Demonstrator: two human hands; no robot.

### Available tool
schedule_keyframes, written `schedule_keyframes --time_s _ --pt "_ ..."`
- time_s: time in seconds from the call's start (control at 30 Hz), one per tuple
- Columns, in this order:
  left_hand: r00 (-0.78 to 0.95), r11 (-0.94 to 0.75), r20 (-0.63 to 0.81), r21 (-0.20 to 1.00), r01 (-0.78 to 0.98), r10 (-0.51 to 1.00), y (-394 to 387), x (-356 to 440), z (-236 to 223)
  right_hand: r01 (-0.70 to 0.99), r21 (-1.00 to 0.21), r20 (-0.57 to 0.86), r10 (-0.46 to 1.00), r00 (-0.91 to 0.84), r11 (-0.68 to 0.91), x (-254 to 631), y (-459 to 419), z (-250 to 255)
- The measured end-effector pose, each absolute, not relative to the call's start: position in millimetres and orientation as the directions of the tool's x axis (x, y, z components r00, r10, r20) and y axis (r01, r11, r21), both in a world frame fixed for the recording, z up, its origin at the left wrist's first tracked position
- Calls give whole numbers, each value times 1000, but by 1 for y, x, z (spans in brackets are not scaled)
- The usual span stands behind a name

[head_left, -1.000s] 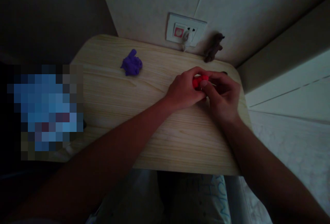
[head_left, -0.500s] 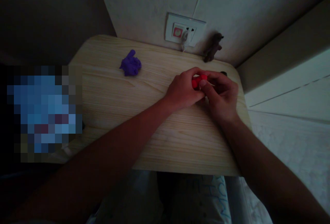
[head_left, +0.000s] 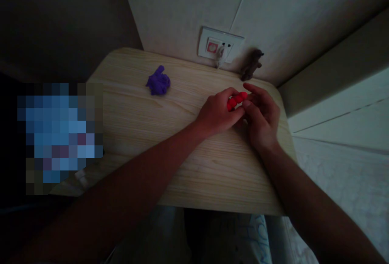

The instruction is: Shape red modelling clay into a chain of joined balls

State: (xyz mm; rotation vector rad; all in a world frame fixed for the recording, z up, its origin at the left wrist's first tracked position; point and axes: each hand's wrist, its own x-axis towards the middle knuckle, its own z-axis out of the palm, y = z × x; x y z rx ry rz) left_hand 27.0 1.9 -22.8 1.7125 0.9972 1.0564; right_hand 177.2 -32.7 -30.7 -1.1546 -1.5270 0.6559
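Note:
A short red piece of what looks like modelling clay (head_left: 236, 101), ridged like a twist, lies in the grasp of my left hand (head_left: 217, 112), between thumb and fingers. Beside its right end is my right hand (head_left: 263, 112). The right index finger is stretched out and apart from the thumb, whose tip is close to or touching the clay. Part of the red piece is hidden inside the left hand. To the left, a purple lump of clay (head_left: 158, 81) with a stub on top sits on the wooden tabletop (head_left: 182, 167).
A brown figure (head_left: 252, 64) leans at the wall behind my hands. A wall socket (head_left: 221, 45) with a pale plug stands above the table's back edge. At left is a blurred-out blue patch (head_left: 57, 126); white panelling rises at right.
My right fingers have opened away from the red clay, with the index finger lifting. More of the red piece shows. The whole view has shifted slightly.

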Motion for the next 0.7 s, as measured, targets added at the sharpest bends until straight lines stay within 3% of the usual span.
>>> schedule_keyframes --time_s 0.27,0.7 --pt "336 -221 180 971 87 924 3 24 -22 246 -906 373 924 83 343 175 -29 -31" --pt "319 -306 239 936 176 917 3 26 -24 200 -944 291 947 132 262 168 -31 -22"
